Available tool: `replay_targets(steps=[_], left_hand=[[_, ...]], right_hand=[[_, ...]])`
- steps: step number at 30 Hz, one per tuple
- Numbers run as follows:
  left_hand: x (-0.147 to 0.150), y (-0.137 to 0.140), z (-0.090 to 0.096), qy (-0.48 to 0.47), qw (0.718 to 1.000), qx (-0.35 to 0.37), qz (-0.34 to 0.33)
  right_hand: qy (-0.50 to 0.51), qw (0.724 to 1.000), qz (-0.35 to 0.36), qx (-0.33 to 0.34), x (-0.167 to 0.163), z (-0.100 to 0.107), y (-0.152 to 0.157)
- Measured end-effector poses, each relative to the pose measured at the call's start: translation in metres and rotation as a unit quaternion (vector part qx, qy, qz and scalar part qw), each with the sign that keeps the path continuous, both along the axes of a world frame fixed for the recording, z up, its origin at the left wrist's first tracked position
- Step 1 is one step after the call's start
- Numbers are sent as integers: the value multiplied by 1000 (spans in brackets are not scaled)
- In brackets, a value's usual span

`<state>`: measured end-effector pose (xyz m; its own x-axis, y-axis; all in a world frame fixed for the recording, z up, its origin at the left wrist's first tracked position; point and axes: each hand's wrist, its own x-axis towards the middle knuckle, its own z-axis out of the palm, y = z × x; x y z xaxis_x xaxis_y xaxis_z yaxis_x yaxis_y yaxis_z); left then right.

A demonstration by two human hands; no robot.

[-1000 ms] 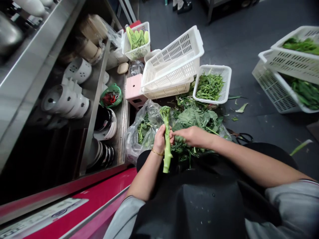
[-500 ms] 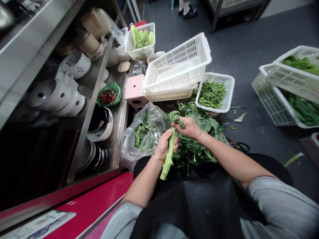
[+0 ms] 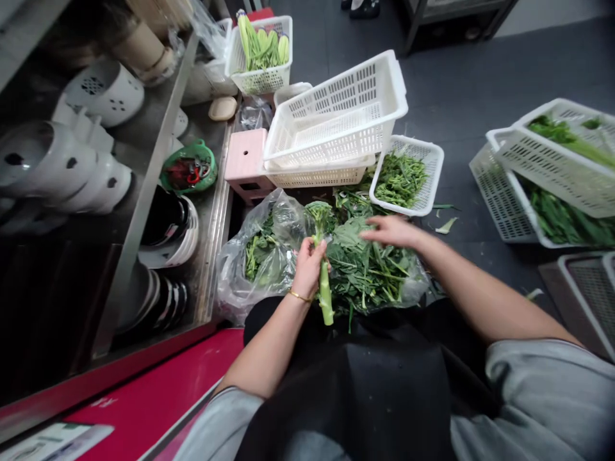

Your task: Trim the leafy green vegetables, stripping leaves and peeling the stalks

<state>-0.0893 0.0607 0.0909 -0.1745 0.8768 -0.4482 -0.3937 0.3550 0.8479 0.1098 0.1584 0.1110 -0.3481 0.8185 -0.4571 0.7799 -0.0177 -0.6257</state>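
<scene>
My left hand (image 3: 309, 269) is wrapped round a thick pale-green broccoli stalk (image 3: 325, 294). Its small green head points away from me and its cut end towards my lap. To the right, my right hand (image 3: 390, 231) hovers over a heap of green leaves (image 3: 365, 269), fingers stretched out and slightly blurred. A broad leaf (image 3: 353, 234) lies just beside those fingertips; whether they touch it I cannot tell. Left of the stalk, a clear plastic bag (image 3: 235, 275) holds more greens.
Beyond the heap stand a white basket of cut green stems (image 3: 435, 169), a large tilted white basket (image 3: 336, 137) and a pink stool (image 3: 245, 153). Steel shelving (image 3: 168, 121) with crockery runs along the left. More baskets of greens (image 3: 504, 192) stand at right; a person's shoes (image 3: 365, 9) show far off.
My right hand has left the broccoli head and moved right, over the leaf heap, with its fingers extended. The left hand keeps the stalk, now held more upright. The view has shifted slightly.
</scene>
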Motion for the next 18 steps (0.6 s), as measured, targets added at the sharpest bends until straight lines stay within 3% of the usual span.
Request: replay_targets(steps=[1, 2, 4, 7, 10, 13, 16, 18], left_hand=[[5, 1, 0, -11, 1000, 2, 10], [11, 0, -1, -23, 999, 4, 22], [26, -5, 1, -50, 998, 12, 21], [47, -22, 5, -80, 991, 21, -103], [57, -40, 9, 11, 977, 25, -213], [47, -43, 12, 61, 967, -21, -246], [11, -44, 24, 150, 960, -34, -234], [-26, -49, 37, 250, 948, -24, -195]], right_hand=[[89, 988, 53, -111, -16, -2, -25], [165, 971, 72, -158, -30, -5, -51], [257, 946, -1, -196, -45, -12, -96], [333, 907, -127, -224, -14, -13, -142], [373, 875, -233, -200, 75, 4, -180], [341, 836, -424, -72, 186, 23, -228], [237, 737, -630, 63, 292, 33, -270], [109, 667, -727, 125, 348, 39, -289]])
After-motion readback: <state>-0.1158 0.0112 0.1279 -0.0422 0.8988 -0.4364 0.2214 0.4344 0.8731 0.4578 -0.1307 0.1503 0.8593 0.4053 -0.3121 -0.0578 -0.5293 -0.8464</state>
